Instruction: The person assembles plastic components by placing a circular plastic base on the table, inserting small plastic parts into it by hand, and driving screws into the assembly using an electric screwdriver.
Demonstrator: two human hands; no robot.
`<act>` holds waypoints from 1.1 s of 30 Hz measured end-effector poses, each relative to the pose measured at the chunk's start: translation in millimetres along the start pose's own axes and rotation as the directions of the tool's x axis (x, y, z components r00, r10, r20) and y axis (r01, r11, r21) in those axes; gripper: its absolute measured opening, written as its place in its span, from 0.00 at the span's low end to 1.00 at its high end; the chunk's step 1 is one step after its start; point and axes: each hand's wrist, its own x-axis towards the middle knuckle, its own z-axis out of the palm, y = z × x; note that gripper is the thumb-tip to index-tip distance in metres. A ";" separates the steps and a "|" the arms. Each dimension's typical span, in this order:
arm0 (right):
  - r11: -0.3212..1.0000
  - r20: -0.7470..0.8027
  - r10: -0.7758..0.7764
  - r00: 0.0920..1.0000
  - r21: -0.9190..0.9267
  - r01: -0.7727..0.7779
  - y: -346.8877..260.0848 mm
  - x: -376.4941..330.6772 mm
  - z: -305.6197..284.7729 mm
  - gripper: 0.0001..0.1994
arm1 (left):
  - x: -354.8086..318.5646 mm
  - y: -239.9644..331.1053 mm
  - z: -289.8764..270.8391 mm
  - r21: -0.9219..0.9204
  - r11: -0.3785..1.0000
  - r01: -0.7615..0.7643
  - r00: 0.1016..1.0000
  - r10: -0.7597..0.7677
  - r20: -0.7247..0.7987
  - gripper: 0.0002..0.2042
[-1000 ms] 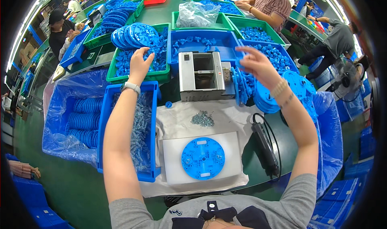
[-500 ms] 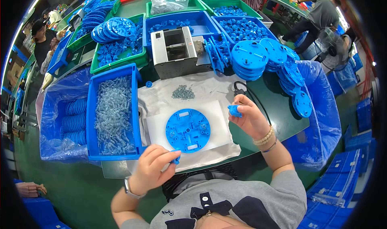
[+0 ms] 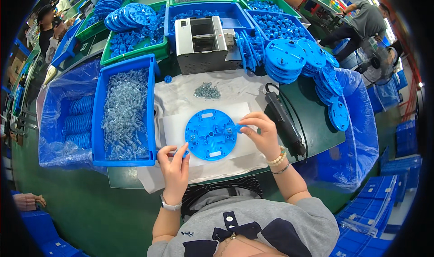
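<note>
A round blue plastic disc (image 3: 210, 144) with posts, slots and holes lies flat on a white sheet (image 3: 174, 128). At its lower left edge, my left hand (image 3: 173, 170) pinches a small blue plastic part (image 3: 185, 153) between thumb and fingertip. My right hand (image 3: 263, 134) holds another small blue plastic part (image 3: 238, 127) by the disc's right edge. Fingers cover most of both parts, so their shape is hard to make out. Small clear pieces, apparently springs, sit in the disc near its left and right sides.
Beyond the disc lies a heap of small screws (image 3: 207, 90). A blue bin (image 3: 96, 121) of springs stands left; a black electric screwdriver (image 3: 285, 121) lies right. Behind are a grey metal machine (image 3: 203, 62), stacked blue discs (image 3: 285, 60) and parts bins (image 3: 298, 18).
Both hands have moved in to the disc's edges, each still pinching its small blue part. The right hand came down and left, uncovering the screwdriver; the whole view has shifted slightly.
</note>
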 end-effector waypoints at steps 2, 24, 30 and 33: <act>1.000 0.004 -0.015 1.000 0.009 0.015 -1.3 3.0 10.0 0.07 | -1.4 -2.6 4.4 0.093 0.995 -0.041 0.999 0.042 -0.013 0.14; 0.902 0.190 -0.184 0.964 -0.356 0.243 6.1 8.6 18.9 0.07 | 30.1 4.9 6.4 -0.254 0.965 -0.068 0.995 0.047 -0.085 0.13; 0.941 0.182 -0.155 0.971 -0.271 0.201 12.6 8.4 17.3 0.08 | 40.5 6.7 9.6 -0.287 0.958 -0.017 0.997 -0.005 -0.078 0.12; 0.911 0.183 -0.121 0.976 -0.371 0.183 9.3 4.0 20.3 0.09 | 41.1 4.8 10.1 -0.300 0.954 0.007 0.998 -0.027 -0.062 0.11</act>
